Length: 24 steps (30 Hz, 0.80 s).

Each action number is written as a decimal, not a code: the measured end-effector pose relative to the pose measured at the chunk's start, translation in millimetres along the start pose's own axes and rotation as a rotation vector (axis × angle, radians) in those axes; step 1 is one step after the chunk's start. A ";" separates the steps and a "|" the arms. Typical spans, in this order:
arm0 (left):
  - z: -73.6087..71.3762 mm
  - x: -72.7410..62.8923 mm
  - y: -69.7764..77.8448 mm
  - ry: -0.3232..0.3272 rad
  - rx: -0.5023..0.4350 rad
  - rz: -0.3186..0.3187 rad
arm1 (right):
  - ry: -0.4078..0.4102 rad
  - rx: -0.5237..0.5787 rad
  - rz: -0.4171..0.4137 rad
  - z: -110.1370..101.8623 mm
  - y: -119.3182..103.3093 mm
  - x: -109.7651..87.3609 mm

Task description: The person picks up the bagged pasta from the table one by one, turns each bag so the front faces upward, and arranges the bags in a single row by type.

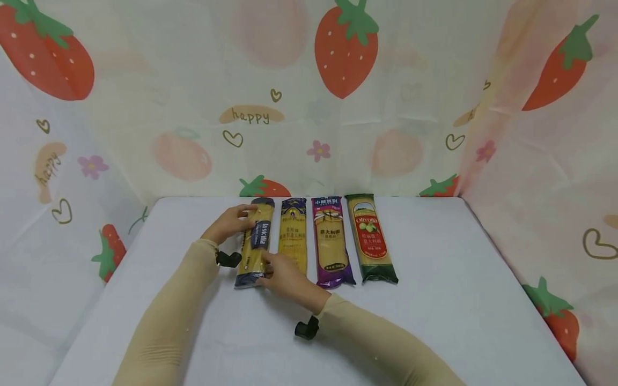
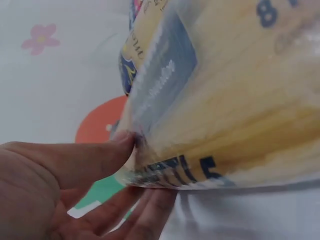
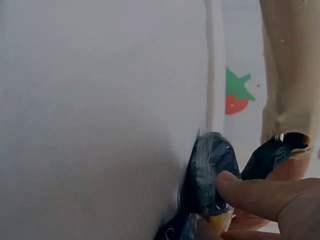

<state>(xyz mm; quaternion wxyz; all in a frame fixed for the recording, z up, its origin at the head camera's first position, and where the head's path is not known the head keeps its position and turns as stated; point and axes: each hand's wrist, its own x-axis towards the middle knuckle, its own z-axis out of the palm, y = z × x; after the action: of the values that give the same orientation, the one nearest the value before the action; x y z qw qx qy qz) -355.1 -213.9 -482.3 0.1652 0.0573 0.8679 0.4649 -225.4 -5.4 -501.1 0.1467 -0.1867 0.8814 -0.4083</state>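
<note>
A clear pack of spaghetti with a dark blue label lies leftmost in a row on the white table. My left hand grips its upper left side; in the left wrist view the thumb presses the top and the fingers go under the edge of the wrapper. At the lower right my right hand pinches the same pack, its thumb on the dark blue end. Beside it lies a yellow spaghetti pack, its lower part partly behind the right hand.
Right of these lie a purple-ended spaghetti pack and a green-ended one with a red label. The white table meets a strawberry-print cloth at the back and sides.
</note>
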 end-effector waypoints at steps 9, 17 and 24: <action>2.3 -8.9 6.3 -0.021 0.122 0.034 | -0.028 -0.229 -0.052 -12.2 -3.2 -10.2; 2.2 -25.4 3.2 0.138 0.256 0.106 | 0.014 -0.205 -0.064 -40.8 14.1 -26.2; -1.6 -38.1 1.6 0.200 0.348 0.140 | 0.104 -0.191 -0.083 -77.4 35.9 -44.9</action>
<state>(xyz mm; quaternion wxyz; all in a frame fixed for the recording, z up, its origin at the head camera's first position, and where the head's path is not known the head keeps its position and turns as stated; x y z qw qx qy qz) -319.9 -223.9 -471.3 0.0334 0.0985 0.9411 0.3218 -224.8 87.7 -475.9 0.0652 -0.2145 0.9143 -0.3373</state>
